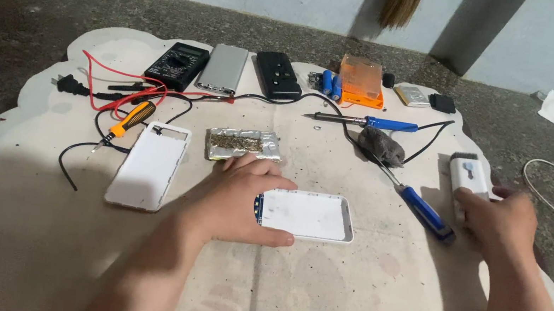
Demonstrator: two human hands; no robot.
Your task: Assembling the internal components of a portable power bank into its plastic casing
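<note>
The white rectangular case [308, 215] lay flat near the middle of the cloth-covered surface [18, 228], long side running left to right, with a sliver of blue circuit board showing at its left end. The left hand [239, 197] was draped over that left end, fingers spread and thumb tucked along the near edge, more pinning it down than lifting it.

The right hand [500, 220] was off to the right, fingers curled loosely around the bottom of a small white device with a grey top [468, 177]. Looked like a light grip, though I couldn't tell how firmly it had it.

Between the two hands sat a blue-handled screwdriver [423, 212], angled with its tip toward a grey lump of cloth [381, 146]. Left of the case lay a second white shell [149, 165], and just behind the left hand a foil-wrapped flat pack [241, 145]. Farther back: an orange-handled screwdriver [130, 120], a blue-handled soldering iron [367, 122], a black multimeter [176, 64] with red leads, a silver slab [223, 68], a black box [277, 75] and an orange plastic box [361, 81].

My read: this was the steady-the-case-and-fetch-a-tool stage. Whatever came next needed the left hand keeping that case from sliding.
</note>
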